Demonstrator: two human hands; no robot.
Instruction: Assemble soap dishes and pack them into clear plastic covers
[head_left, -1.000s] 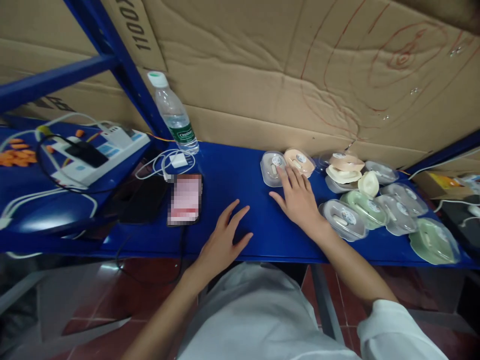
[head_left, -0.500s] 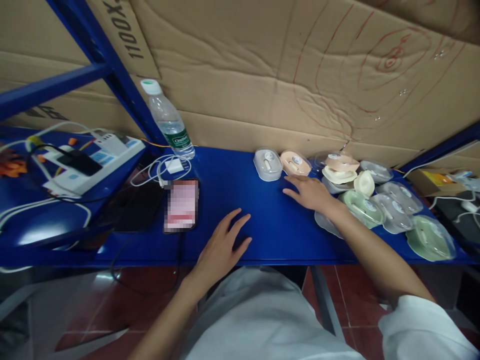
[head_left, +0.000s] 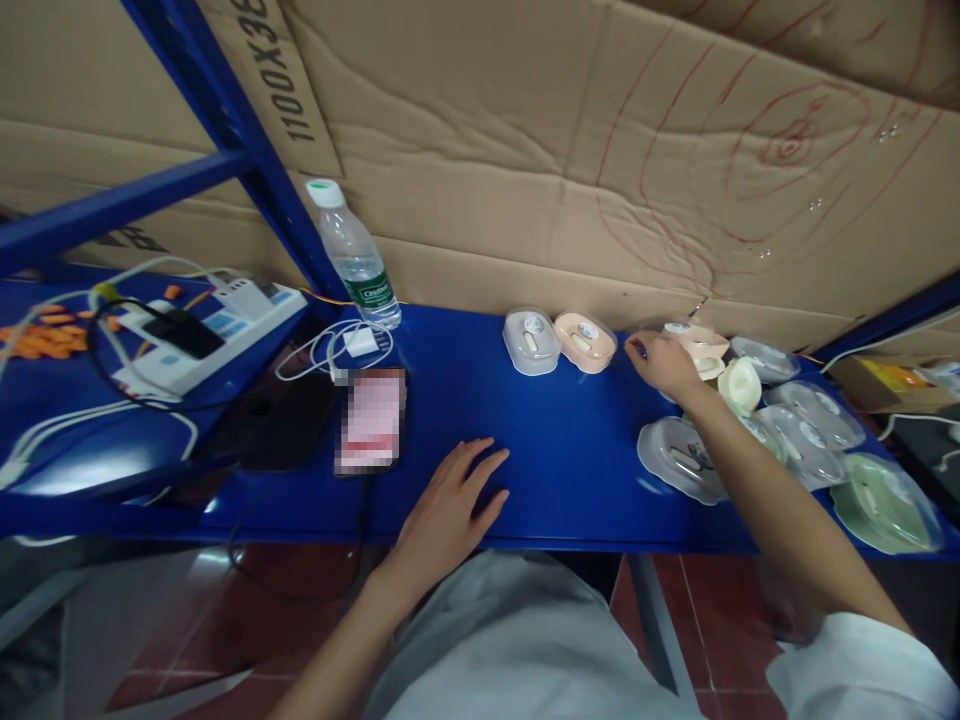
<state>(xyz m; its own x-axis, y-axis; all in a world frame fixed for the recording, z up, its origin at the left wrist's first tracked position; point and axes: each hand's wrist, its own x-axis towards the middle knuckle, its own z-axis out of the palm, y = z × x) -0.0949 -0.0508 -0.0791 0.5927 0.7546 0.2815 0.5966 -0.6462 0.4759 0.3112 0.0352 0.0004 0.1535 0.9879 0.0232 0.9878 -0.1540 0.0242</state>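
My left hand (head_left: pixel 450 500) lies over the blue tabletop (head_left: pixel 577 440) near its front edge, fingers spread and holding nothing. At the back right, my right hand (head_left: pixel 664 365) has its fingers bent together at a clear plastic piece (head_left: pixel 646 325). Whatever is between those fingertips is hidden. Left of it, a grey box with a clear lid (head_left: pixel 531 342) and a pink box with a clear lid (head_left: pixel 586 342) stand side by side. Under my right forearm sits another grey lidded box (head_left: pixel 671 455). A pink box part (head_left: pixel 701 342) and a cream one (head_left: pixel 740 385) lie just beyond.
More grey boxes (head_left: pixel 806 445) and a green box (head_left: pixel 885 505) crowd the right end. A water bottle (head_left: pixel 364 265), white cable (head_left: pixel 360 343) and phone (head_left: pixel 373 420) are on the left, beside a power strip (head_left: pixel 217 330). Cardboard (head_left: pixel 487 150) stands behind.
My right hand has moved right, from beside the pink box to the clear plastic piece, and its fingers have closed. The grey box under the forearm shows more. My left hand stays put.
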